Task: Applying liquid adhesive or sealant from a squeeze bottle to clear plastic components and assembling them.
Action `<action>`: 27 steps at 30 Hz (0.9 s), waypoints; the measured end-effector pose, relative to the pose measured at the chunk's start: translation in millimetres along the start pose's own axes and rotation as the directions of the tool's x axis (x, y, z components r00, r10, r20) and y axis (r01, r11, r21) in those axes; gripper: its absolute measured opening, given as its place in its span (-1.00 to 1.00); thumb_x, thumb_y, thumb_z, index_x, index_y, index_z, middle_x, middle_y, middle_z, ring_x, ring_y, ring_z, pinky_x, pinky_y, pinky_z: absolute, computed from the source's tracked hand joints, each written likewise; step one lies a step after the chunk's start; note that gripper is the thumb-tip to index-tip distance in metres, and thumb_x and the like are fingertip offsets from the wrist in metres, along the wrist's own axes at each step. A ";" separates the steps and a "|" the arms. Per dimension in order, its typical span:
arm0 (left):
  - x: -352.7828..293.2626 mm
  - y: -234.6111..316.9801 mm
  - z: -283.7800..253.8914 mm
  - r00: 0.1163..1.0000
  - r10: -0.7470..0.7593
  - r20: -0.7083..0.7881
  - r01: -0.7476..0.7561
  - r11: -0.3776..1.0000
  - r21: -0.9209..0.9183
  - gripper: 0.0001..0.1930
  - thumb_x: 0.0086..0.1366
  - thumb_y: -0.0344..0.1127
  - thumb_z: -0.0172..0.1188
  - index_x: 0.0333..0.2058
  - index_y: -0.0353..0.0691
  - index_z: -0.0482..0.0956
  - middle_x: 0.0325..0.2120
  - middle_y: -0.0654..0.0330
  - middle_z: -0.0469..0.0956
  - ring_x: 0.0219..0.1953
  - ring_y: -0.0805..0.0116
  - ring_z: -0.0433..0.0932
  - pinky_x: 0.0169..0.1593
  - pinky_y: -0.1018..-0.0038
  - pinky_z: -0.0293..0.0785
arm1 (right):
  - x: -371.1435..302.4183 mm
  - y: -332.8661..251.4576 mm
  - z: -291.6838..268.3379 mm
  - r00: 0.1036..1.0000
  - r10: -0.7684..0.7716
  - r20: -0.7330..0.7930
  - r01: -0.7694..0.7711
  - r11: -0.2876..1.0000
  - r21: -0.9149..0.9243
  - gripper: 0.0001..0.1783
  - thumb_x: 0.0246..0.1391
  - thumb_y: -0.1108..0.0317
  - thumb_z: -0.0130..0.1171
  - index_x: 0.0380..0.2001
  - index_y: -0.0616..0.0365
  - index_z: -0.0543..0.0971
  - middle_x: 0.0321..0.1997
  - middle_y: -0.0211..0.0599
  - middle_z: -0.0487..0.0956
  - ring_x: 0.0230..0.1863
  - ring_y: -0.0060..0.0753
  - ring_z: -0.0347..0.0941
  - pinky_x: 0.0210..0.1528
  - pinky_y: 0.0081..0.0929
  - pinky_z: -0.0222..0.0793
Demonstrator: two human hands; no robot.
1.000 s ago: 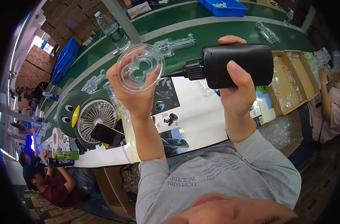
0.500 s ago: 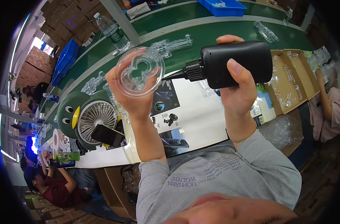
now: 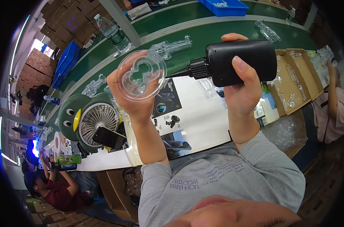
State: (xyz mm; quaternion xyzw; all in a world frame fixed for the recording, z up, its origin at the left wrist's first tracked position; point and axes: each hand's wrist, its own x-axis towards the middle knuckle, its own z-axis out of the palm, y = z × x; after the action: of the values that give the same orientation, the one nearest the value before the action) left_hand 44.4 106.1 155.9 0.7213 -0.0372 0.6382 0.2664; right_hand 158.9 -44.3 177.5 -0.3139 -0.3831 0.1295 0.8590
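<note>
My left hand (image 3: pixel 136 108) is closed around a round clear plastic part (image 3: pixel 126 90) with a clover-like opening in its middle. Its fingers show through the clear plastic. In my right hand (image 3: pixel 243 87) lies a black squeeze bottle (image 3: pixel 221 56), held sideways with the thumb across its front. The bottle's thin black nozzle (image 3: pixel 181 73) points left, and its tip is at the right rim of the round part. Whether the tip touches the rim I cannot tell. Behind the round part, a clear plastic toy-gun-shaped piece (image 3: pixel 172 46) lies on the green belt.
A penguin-shaped fan (image 3: pixel 98 121) with a phone (image 3: pixel 109 138) against it stands left on the white-covered table (image 3: pixel 209 125). A cardboard tray (image 3: pixel 293 83) of clear parts is at right. A water bottle (image 3: pixel 113 32) and blue bin (image 3: pixel 225 8) are farther back. Co-workers sit on both sides.
The round part has tipped and dipped slightly. My right hand and the black bottle have shifted a little to the right, with the nozzle still at the part's rim.
</note>
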 end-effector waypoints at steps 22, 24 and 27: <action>2.8 6.8 -1.0 0.999 0.011 0.035 -0.012 0.999 0.039 -0.47 -0.19 -0.51 0.34 -0.20 -0.30 0.29 -0.26 -0.03 0.44 -0.17 0.16 0.47 -0.07 0.37 0.39 | 3.8 -1.5 -1.4 0.998 -0.034 -0.056 0.041 0.992 0.122 -0.66 -0.18 0.45 0.07 -0.24 0.32 0.41 -0.20 -0.21 0.45 -0.31 -0.55 0.44 -0.25 -0.66 0.41; 2.7 6.5 -1.5 0.999 0.011 0.036 -0.012 1.000 0.028 -0.47 -0.21 -0.51 0.33 -0.20 -0.30 0.30 -0.27 -0.02 0.44 -0.18 0.17 0.47 -0.07 0.37 0.39 | 3.8 -1.9 -1.0 0.998 -0.031 -0.061 0.038 0.991 0.127 -0.66 -0.18 0.45 0.07 -0.24 0.32 0.41 -0.20 -0.21 0.45 -0.30 -0.55 0.44 -0.25 -0.66 0.40; 2.3 5.2 -2.6 0.999 0.015 0.041 -0.015 1.000 0.008 -0.47 -0.23 -0.51 0.33 -0.20 -0.30 0.32 -0.28 0.00 0.45 -0.19 0.18 0.47 -0.08 0.37 0.39 | 3.7 -2.7 -1.1 0.997 -0.025 -0.068 0.034 0.991 0.128 -0.67 -0.18 0.45 0.06 -0.24 0.32 0.42 -0.20 -0.22 0.45 -0.30 -0.55 0.44 -0.24 -0.67 0.40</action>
State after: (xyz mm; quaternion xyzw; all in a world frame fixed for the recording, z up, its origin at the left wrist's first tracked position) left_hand 40.4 103.4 160.0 0.7351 -0.0452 0.6254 0.2578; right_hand 162.2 -45.1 180.8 -0.2562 -0.3500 0.1310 0.8915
